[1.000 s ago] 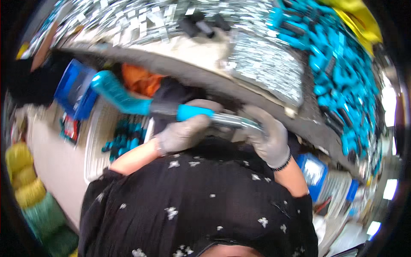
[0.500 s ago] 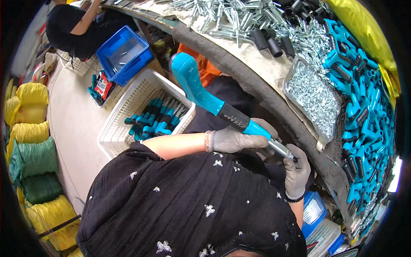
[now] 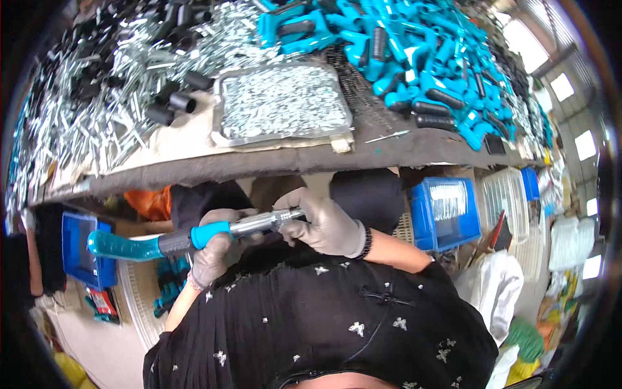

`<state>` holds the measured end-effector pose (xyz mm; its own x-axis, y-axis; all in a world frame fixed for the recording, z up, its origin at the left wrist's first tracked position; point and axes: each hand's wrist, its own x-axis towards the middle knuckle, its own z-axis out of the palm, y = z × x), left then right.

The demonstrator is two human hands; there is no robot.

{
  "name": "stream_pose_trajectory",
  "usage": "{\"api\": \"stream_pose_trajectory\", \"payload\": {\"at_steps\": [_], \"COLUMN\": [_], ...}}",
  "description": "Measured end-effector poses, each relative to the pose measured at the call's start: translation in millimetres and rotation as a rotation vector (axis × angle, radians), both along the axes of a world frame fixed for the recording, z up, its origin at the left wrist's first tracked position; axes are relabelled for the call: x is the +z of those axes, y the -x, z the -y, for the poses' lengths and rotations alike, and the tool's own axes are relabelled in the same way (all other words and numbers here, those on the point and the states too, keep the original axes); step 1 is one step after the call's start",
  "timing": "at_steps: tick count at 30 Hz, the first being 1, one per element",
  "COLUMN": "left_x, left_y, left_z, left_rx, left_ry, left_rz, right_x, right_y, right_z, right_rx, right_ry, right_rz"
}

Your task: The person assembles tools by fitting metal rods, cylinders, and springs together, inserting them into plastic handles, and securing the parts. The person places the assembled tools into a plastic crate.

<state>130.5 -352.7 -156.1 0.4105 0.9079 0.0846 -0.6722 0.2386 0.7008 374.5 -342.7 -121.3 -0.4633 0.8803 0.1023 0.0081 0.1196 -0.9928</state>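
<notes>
Both gloved hands are gripping one long tool below the bench edge, at about the centre of the view. The left hand [image 3: 217, 249] is wrapping closed around the tool [image 3: 194, 236] where its teal collar meets the metal barrel, fingers curled underneath. The right hand [image 3: 324, 223], just toward three o'clock from it, is pinching the silver tip of the barrel between thumb and bent fingers, a dark band sitting at its wrist. The tool's clear teal handle is sticking out toward nine o'clock, well past the left hand, and the whole piece is lying nearly level, tilting slightly up toward the right hand.

Above the hands, toward twelve o'clock, a tray of small silver screws [image 3: 282, 104] is resting on the workbench [image 3: 259, 159], near its front edge. At about one o'clock a heap of teal plastic handles [image 3: 421, 58] is spreading across the bench, some carrying black grips. At ten to eleven o'clock, loose silver rods and black sleeves [image 3: 116, 84] are lying scattered.

Under the bench, a blue crate [image 3: 444, 211] is standing at three o'clock of the right hand, beside a white basket [image 3: 505, 194]. At eight o'clock a white basket holding teal parts [image 3: 165, 292] is sitting just below the tool's handle. The person's dark patterned top [image 3: 317, 324] is filling the six o'clock area.
</notes>
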Motion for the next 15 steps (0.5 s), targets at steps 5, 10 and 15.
{"api": "stream_pose_trajectory", "payload": {"at_steps": [5,10,15], "left_x": [0.1,-0.4,-4.6], "left_y": [-12.7,-20.1,-19.8], "left_z": [-5.8,-3.9,-4.1], "left_rx": [-0.017,-0.029,-0.022], "left_ry": [0.054,0.058,0.125], "left_rz": [-0.114,-0.097,-0.068], "right_x": [11.0,16.2,0.9], "right_y": [-8.9,-13.5,-7.6], "right_z": [-6.0,13.5,13.7], "right_rx": [-0.147,-0.293,-0.194], "right_ry": [-0.259,0.159,0.186], "right_rz": [0.308,0.158,-0.247]}}
